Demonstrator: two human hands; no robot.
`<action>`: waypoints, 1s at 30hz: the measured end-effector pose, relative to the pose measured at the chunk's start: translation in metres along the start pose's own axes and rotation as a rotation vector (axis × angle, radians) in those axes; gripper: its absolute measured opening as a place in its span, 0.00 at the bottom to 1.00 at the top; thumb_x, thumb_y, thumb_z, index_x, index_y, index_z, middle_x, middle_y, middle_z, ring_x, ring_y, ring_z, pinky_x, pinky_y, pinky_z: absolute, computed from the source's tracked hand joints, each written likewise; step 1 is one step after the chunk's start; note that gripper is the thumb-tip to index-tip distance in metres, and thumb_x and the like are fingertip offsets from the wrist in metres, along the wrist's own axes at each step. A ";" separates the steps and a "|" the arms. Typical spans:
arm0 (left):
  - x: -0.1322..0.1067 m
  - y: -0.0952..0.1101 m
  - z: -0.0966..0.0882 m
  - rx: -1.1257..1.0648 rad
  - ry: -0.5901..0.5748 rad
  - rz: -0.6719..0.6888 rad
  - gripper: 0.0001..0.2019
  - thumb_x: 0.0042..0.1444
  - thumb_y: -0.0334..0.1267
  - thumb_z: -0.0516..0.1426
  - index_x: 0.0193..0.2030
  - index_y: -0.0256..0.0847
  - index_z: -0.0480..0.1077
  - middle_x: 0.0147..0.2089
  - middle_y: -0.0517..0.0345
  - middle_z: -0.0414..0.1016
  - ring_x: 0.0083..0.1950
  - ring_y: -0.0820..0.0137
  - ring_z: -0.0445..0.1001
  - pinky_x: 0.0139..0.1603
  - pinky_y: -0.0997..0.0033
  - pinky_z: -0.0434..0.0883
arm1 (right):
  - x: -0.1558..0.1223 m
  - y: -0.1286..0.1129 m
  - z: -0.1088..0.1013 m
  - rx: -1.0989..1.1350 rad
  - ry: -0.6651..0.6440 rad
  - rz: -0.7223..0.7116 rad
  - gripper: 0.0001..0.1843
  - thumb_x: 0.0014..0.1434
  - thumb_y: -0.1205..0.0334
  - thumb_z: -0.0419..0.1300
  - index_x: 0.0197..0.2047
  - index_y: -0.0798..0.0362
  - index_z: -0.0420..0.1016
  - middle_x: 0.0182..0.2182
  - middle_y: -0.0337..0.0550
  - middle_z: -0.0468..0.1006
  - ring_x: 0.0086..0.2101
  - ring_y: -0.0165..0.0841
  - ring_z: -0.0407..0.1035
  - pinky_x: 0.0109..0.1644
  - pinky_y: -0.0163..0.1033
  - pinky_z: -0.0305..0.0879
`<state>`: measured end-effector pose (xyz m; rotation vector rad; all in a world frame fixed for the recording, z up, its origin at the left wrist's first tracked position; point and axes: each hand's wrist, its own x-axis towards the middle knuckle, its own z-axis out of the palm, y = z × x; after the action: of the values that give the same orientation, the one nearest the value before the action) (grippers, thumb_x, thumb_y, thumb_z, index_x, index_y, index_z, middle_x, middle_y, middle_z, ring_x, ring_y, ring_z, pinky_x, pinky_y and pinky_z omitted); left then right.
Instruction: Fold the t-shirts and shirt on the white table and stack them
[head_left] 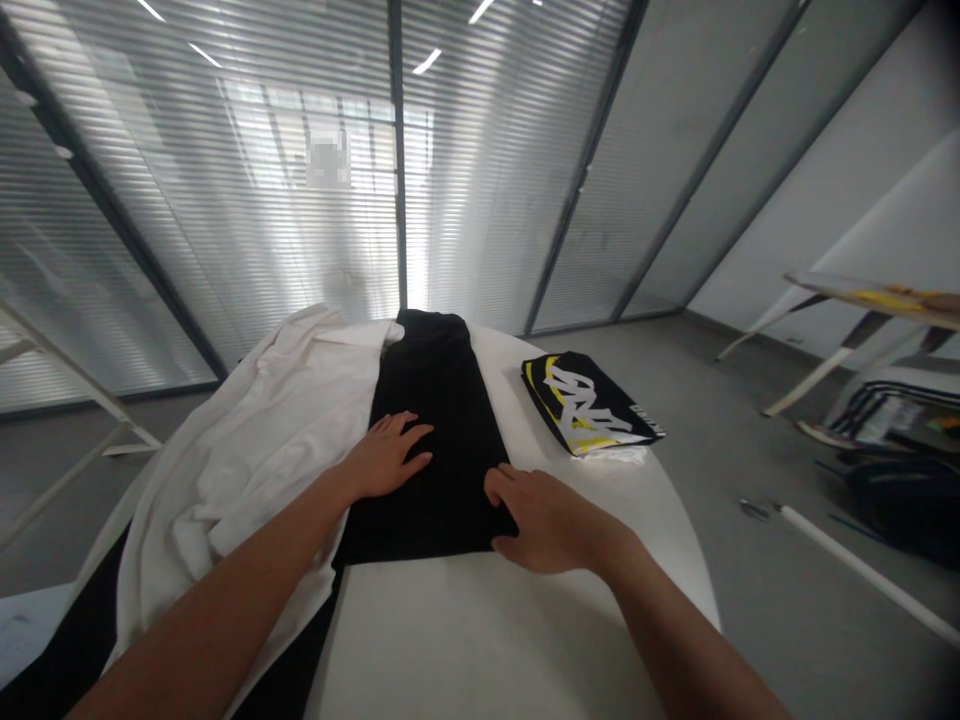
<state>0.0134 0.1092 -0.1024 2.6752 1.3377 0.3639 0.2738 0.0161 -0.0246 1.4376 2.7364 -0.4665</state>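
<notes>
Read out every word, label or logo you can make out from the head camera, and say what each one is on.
White graffiti-style lettering on the folded black and yellow garment: too stylised to read.
Small white print at that garment's right corner: too small to read.
Pixelated patch on the glass partition: too blurred to read.
No other text can be read.

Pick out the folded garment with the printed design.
That's the printed black garment, with its white and yellow graphic, lying to the right of the plain black garment, which shows no print.
</notes>
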 end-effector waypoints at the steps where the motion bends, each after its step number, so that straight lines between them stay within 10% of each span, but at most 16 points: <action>1: 0.000 0.000 0.000 0.003 -0.001 0.002 0.27 0.65 0.54 0.46 0.66 0.44 0.61 0.66 0.43 0.59 0.68 0.55 0.58 0.68 0.48 0.55 | 0.001 -0.003 0.002 0.001 0.015 -0.004 0.19 0.49 0.56 0.64 0.42 0.51 0.64 0.40 0.43 0.70 0.35 0.36 0.66 0.37 0.39 0.54; 17: 0.001 -0.001 0.001 0.003 -0.002 -0.006 0.27 0.65 0.54 0.46 0.66 0.45 0.61 0.67 0.44 0.58 0.68 0.55 0.58 0.67 0.48 0.55 | 0.012 -0.012 0.007 -0.003 0.217 -0.039 0.13 0.54 0.73 0.51 0.43 0.52 0.65 0.40 0.42 0.70 0.38 0.34 0.63 0.45 0.40 0.54; 30: 0.001 -0.002 0.003 -0.016 0.019 0.002 0.27 0.64 0.54 0.46 0.65 0.45 0.62 0.66 0.44 0.59 0.68 0.54 0.58 0.67 0.46 0.55 | 0.008 -0.021 0.016 -0.027 0.151 -0.074 0.33 0.49 0.58 0.64 0.58 0.51 0.63 0.49 0.49 0.66 0.48 0.43 0.60 0.52 0.46 0.55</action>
<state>0.0129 0.1108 -0.1056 2.6673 1.3314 0.3994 0.2503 0.0065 -0.0356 1.4249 2.9092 -0.3344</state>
